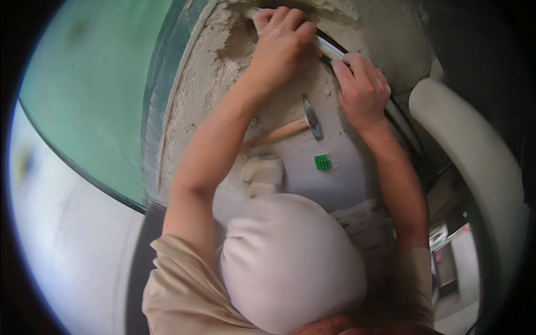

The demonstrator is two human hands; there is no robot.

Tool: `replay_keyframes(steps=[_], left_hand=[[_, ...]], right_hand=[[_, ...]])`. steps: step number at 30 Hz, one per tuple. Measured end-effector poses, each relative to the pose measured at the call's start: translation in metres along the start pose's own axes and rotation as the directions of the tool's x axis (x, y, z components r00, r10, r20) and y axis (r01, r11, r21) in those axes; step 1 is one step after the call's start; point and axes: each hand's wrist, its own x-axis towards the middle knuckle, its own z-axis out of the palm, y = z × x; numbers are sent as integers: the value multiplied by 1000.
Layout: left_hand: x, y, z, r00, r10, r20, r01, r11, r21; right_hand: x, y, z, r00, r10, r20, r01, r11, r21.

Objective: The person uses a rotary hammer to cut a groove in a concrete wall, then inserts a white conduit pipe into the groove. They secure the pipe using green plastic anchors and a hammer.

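Note:
A narrow, pale flat strip (330,49) runs slantwise across the dusty far end of the work surface. My left hand (286,38) is closed over its upper left part, fingers curled round it. Lower down and to the right, my right hand (364,86) pinches the same strip's other end between thumb and fingers. Both arms are stretched out. Below the hands lies a hammer (312,118) with a wooden handle, partly behind my left forearm. Nearer to me are a small green studded block (322,162) and a pale lump-like object (265,174) I cannot identify.
Crumbly beige material (204,84) coats the surface on the left. A large green pane (100,78) stands beyond it. To the right curves a thick pale padded tube (463,123). A big rounded whitish cloth-covered shape (296,257) fills the near middle.

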Motion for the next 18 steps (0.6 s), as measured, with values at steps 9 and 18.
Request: replay_keyframes(steps=[9,18], left_hand=[[-8,-4,-5,1000,-12,-16,11,999,-45],[-9,-3,6,998,-41,-55,37,997,-68]], right_hand=[[16,7,4,931,-340,136,351,935,-61],[30,6,3,883,-380,275,405,913,-38]])
